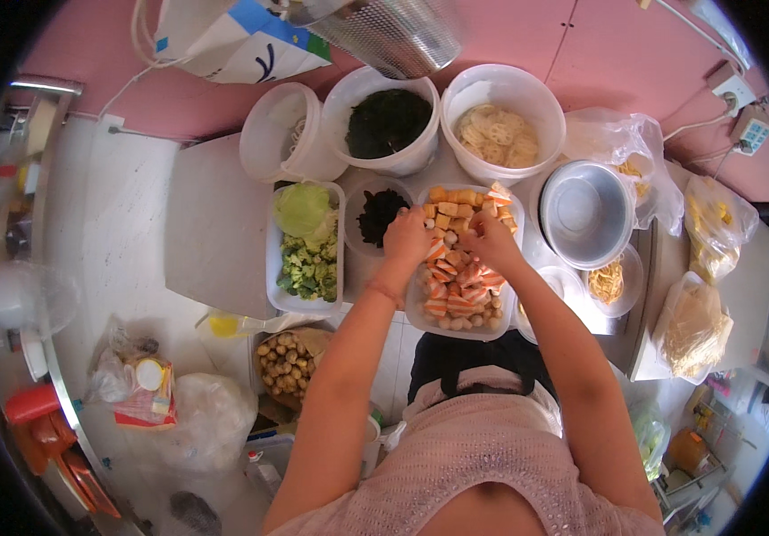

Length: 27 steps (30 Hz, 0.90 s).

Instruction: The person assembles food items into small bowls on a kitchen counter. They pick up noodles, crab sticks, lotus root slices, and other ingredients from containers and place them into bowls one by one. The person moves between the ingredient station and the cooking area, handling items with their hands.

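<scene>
In front of me is a white rectangular tub [414, 313] filled with food: golden-brown cubes [452, 196], orange-and-white crab sticks [478, 280] and pale round balls [465, 322]. My left hand [407, 239] is at the tub's left side, its fingers curled down over the food, with a small pale ball by the fingertips. At the right side, my right hand [491, 243] has its fingers bunched among the cubes and crab sticks. What either hand grips is too small to tell. Left of the tub stands a clear bowl of black fungus [379, 216].
Behind stand white buckets of dark seaweed [390, 122] and lotus root slices [498, 137]. A box of cabbage and broccoli [308, 268] is left; nested metal bowls [587, 214] and bagged food [695, 329] are right. A perforated metal basket [393, 36] hangs above. Potatoes [288, 364] sit in a box below.
</scene>
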{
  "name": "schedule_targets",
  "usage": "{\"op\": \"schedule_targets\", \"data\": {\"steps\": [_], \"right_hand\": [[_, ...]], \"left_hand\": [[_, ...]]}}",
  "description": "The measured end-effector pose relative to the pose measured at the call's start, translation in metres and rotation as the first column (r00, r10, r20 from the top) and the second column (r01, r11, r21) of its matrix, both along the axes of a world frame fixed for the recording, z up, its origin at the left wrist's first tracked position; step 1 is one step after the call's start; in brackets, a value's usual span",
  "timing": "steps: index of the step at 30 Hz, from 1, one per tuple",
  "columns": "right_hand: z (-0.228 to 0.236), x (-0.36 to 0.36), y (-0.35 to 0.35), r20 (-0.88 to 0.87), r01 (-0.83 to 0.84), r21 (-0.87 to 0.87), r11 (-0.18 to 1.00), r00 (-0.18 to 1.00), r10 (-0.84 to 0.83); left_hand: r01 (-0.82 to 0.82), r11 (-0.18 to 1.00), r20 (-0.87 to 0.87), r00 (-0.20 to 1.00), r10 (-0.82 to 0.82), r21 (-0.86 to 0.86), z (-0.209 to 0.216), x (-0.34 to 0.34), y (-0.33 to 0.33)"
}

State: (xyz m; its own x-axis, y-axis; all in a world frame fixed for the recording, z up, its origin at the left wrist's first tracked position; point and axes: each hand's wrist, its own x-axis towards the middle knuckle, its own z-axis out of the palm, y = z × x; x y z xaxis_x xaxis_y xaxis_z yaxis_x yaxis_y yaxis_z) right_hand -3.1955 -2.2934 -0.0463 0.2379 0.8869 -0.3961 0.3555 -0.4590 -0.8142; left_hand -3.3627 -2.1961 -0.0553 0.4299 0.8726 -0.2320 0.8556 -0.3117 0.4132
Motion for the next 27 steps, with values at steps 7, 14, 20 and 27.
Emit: {"op": "schedule_targets", "data": {"steps": [7, 14, 20, 27], "right_hand": [[0.023, 0.054, -0.132, -0.132, 0.103, 0.038, 0.994, 0.986, -0.097], [0.010, 0.057, -0.156, 0.141, 0.220, 0.267, 0.938, 0.954, -0.264], [0.014, 0.028, -0.096, 0.134, 0.113, 0.262, 0.958, 0.979, -0.152], [-0.030, -0.019, 0.003, 0.707, -0.226, -0.220, 0.949, 0.634, 0.315]], "left_hand": [[0.135, 0.990, -0.088, 0.987, -0.132, 0.037, -0.008, 0.001, -0.002], [0.180, 0.980, -0.064, 0.982, -0.175, 0.085, -0.001, 0.004, -0.002], [0.206, 0.977, -0.079, 0.976, -0.201, 0.058, -0.003, 0.004, -0.002], [0.307, 0.951, 0.014, 0.951, -0.308, 0.029, 0.012, 0.006, 0.001]]}}
